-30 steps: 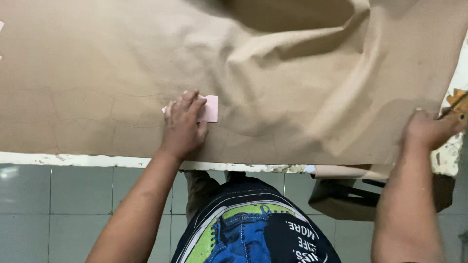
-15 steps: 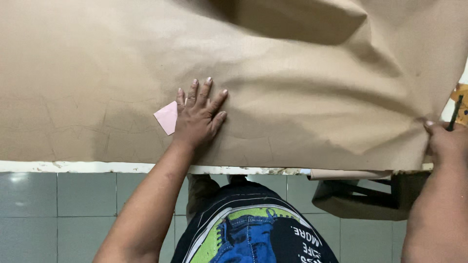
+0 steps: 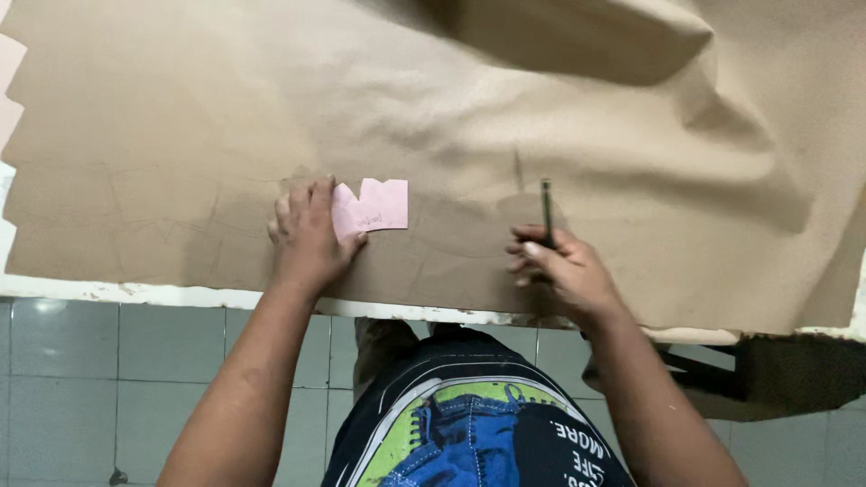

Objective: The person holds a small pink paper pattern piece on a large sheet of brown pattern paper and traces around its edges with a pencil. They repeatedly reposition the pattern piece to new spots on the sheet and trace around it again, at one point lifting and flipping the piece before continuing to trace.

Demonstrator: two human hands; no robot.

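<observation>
Left hand: we see our left hand (image 3: 307, 236) lying flat, palm down, fingers close together and stretched out, pressing on the left part of the pink card (image 3: 372, 208); it grips nothing, only holds the card down.
Pink card: a small pale pink piece with a notch cut in its top edge and a faint scribble on its face; most of it sticks out to the right of our left fingertips, flat on the brown sheet (image 3: 180, 135).
Right hand: our right hand (image 3: 564, 271) is curled, fingers closed round the lower end of a pencil (image 3: 547, 212).
Pencil: thin and dark, it runs up and away from our right fingers, its far end on or just above the sheet; we cannot tell if it touches.
Gap: the card lies well to the left of our right fingers, with bare sheet between.
Brown sheet: a large tan sheet under both hands, smooth near our fingers, with faint drawn lines to the left of our left hand, and heaped in folds beyond our right fingers.
Table edge: a white worn edge (image 3: 135, 293) runs just below both wrists.
Floor: grey tiles (image 3: 72, 379) show under our forearms.
</observation>
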